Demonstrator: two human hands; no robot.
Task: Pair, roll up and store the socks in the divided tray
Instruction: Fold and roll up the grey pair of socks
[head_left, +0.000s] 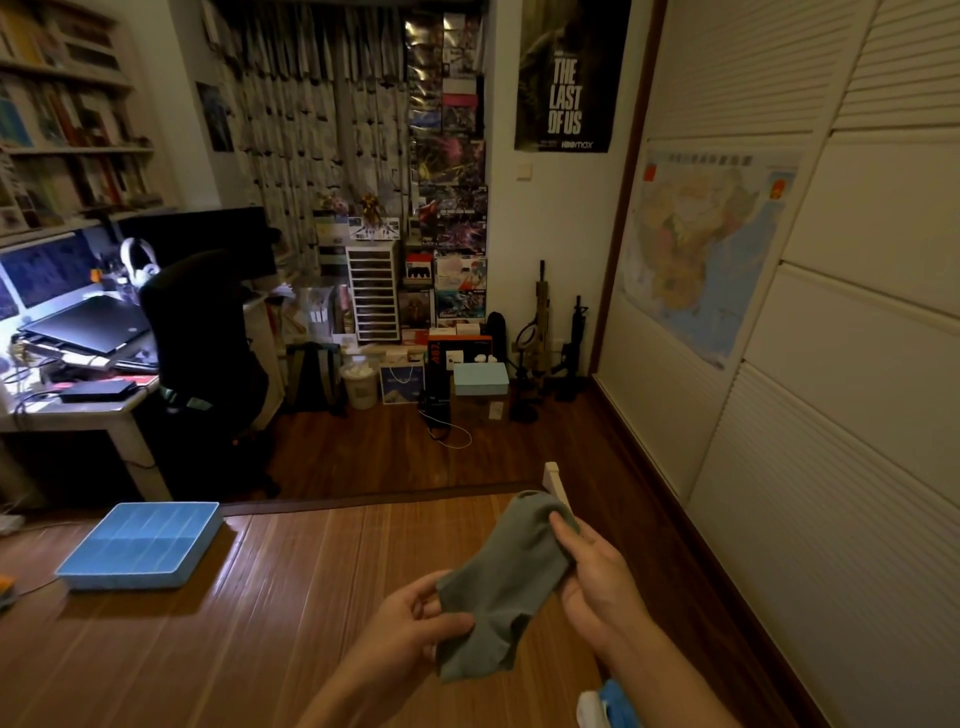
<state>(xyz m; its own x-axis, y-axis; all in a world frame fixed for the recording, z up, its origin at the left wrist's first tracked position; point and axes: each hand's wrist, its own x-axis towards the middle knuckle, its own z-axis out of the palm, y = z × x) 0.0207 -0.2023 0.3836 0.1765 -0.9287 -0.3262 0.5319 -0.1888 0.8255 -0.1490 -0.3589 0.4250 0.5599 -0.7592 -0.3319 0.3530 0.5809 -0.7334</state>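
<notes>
**Current step: pairing and alignment, before rolling.**

A grey-green sock (501, 577) is held in the air above the worktop (311, 597), stretched between both hands. The fingers of the left hand (415, 621) are pinched on the near end of the sock. The fingers of the right hand (597, 582) are curled round the far part, with the thumb laid on top near the cuff. It cannot be told whether one sock or two stacked socks are held.

The divided tray (130, 581) rests on the worktop, well apart from the hands to the left. No sock is seen in its compartments, so the task is judged to be at an early stage.

**Next move (judgement).** The fabric should be flattened and the edges matched. The roll is then to be started from one end and kept tight. A transfer leftward to a compartment is required afterwards.

A blue and white item (608, 701) at the lower edge is not identified.
</notes>
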